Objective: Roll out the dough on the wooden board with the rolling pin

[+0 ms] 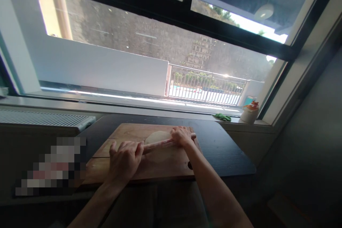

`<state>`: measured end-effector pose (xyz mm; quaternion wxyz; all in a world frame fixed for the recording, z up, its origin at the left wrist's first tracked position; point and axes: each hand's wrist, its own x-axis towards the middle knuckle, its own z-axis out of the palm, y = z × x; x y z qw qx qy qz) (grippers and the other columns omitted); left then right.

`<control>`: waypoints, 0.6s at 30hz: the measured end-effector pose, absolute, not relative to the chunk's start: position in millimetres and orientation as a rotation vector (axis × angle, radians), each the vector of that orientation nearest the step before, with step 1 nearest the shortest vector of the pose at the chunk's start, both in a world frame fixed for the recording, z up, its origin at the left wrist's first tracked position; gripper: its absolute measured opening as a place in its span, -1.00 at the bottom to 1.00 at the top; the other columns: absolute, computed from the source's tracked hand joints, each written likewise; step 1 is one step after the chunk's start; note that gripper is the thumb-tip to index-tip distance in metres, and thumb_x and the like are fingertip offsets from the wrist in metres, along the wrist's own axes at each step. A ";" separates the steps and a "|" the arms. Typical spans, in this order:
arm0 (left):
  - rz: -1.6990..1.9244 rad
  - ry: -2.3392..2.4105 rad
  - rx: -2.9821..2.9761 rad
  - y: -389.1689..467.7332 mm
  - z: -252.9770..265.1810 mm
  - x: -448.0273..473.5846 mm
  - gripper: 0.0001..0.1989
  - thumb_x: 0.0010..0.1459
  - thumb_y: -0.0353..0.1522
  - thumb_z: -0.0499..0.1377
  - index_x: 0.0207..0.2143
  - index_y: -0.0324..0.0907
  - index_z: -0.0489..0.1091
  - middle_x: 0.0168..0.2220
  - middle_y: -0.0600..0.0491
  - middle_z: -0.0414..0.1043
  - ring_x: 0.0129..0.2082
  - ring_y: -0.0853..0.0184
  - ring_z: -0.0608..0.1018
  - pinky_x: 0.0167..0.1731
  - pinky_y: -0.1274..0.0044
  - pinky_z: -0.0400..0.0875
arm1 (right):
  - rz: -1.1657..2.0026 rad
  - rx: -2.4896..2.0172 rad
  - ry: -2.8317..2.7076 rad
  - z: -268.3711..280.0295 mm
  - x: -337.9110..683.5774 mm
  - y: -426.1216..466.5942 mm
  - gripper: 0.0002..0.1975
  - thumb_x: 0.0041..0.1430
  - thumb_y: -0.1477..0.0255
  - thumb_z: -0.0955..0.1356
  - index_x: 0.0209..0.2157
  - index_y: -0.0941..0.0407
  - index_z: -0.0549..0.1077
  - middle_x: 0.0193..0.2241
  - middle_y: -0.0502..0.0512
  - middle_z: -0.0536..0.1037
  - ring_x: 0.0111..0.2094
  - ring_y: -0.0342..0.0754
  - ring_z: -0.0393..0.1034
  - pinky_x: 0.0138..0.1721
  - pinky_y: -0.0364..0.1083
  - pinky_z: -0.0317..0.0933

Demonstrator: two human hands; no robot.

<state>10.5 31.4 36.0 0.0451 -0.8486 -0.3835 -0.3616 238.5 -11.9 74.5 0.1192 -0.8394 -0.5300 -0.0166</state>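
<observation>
A wooden rolling pin [157, 145] lies slantwise across a flat pale sheet of dough [157, 136]. My left hand [125, 158] is closed on the pin's left end, with its fingers partly hidden behind the knuckles. Around the other end, farther away, my right hand [182, 135] is closed too, and the pin's tip sticks out past it on the right. Under the dough is a wooden cutting board [162, 169] with a dark seam on its left part and a dark hole near its front right corner.
The board rests on a dark table [221, 153]. Along the window sill stand a white container [248, 115] with something orange on top and a crumpled green cloth [222, 117]. A radiator [45, 119] runs along the left wall. A blurred-out patch [50, 169] covers the table's left edge.
</observation>
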 end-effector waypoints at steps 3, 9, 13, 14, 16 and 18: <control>-1.112 -1.062 -2.591 17.6 33.3 13.2 -0.63 0.27 -0.22 -0.08 -0.39 -0.13 0.47 -0.37 -0.01 0.55 -0.24 0.17 0.52 0.13 0.13 -0.01 | -0.131 -2.410 -1.541 63.0 232.6 -52.6 -0.60 0.38 0.29 0.06 -0.09 0.04 0.45 0.04 0.13 0.39 0.19 0.06 0.10 0.20 0.12 -0.04; -0.920 -1.186 -2.628 44.1 40.1 1.8 -0.45 0.27 -0.12 -0.15 -0.50 -0.18 0.50 -0.50 -0.11 0.50 -0.31 0.08 0.53 -0.09 0.27 0.25 | -0.105 -2.328 -1.634 66.1 235.8 -69.7 -0.61 0.36 0.27 0.07 -0.06 0.01 0.45 0.03 0.11 0.41 0.15 0.03 0.17 0.14 0.02 0.04; -0.934 -1.609 -2.652 73.5 50.6 -35.2 -0.48 0.23 -0.08 -0.11 -0.35 -0.21 0.53 -0.47 -0.05 0.53 -0.33 0.14 0.54 -0.26 0.44 0.30 | 0.007 -2.255 -1.724 77.4 231.8 -17.7 -0.70 0.34 0.28 0.18 -0.02 0.06 0.41 0.00 0.11 0.42 0.02 -0.02 0.31 0.03 0.03 0.20; -0.975 -1.714 -2.655 76.5 52.9 -44.1 -0.49 0.22 -0.06 -0.10 -0.32 -0.20 0.51 -0.46 -0.01 0.52 -0.35 0.17 0.54 -0.31 0.48 0.29 | 0.023 -2.236 -1.733 79.4 229.8 -3.0 -0.68 0.31 0.25 0.24 0.00 0.11 0.38 0.00 0.13 0.41 -0.01 0.00 0.33 0.00 0.09 0.24; -1.079 -1.840 -2.648 76.7 56.5 -56.6 -0.52 0.22 -0.04 -0.08 -0.27 -0.18 0.47 -0.43 0.06 0.50 -0.34 0.23 0.52 -0.35 0.55 0.25 | 0.022 -2.222 -1.708 81.7 227.2 22.4 -0.66 0.28 0.25 0.29 0.01 0.11 0.36 0.02 0.15 0.39 -0.03 0.00 0.35 -0.02 0.11 0.27; -1.199 -1.876 -2.618 71.9 58.2 -61.2 -0.53 0.21 -0.03 -0.06 -0.25 -0.18 0.44 -0.40 0.07 0.49 -0.29 0.23 0.51 -0.35 0.58 0.23 | 0.016 -2.227 -1.673 82.4 227.4 37.8 -0.66 0.27 0.26 0.30 0.02 0.11 0.36 0.02 0.15 0.39 -0.04 0.00 0.35 -0.04 0.10 0.29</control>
